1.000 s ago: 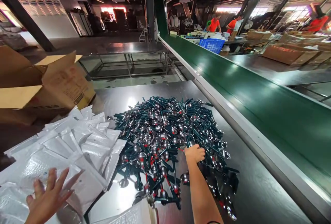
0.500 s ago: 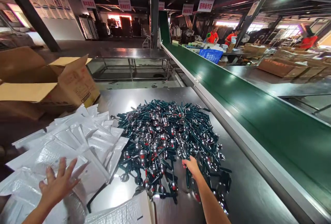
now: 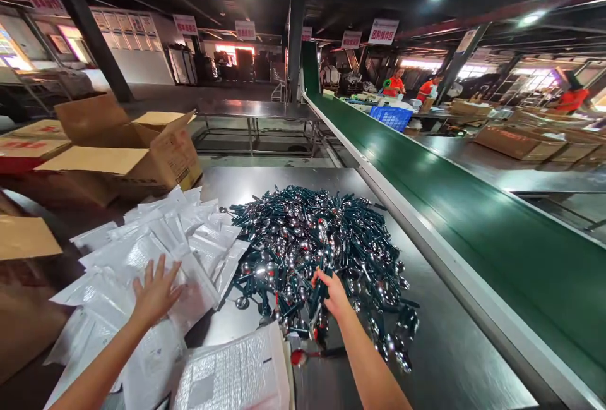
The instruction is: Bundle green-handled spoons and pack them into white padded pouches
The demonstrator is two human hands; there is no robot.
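Observation:
My right hand is closed around the dark green handles of spoons, their shiny bowls pointing away from me; how many it grips I cannot tell. Around and beyond it spreads a big heap of spoons with steel bowls and dark green handles. On the left, my left hand has its fingers spread over a pile of white padded mailers; whether it touches them is unclear. Closer to me lies a stack of padded mailers, with one spoon beside its right edge.
Both piles are on a steel table. A green conveyor belt runs along the right side. Open cardboard boxes stand at the left. Farther back are a steel bench, a blue crate and people in orange tops.
My right hand has moved left and lifted spoons by their handles. My left hand remains spread above the mailers. The view has shifted, showing more boxes at the left.

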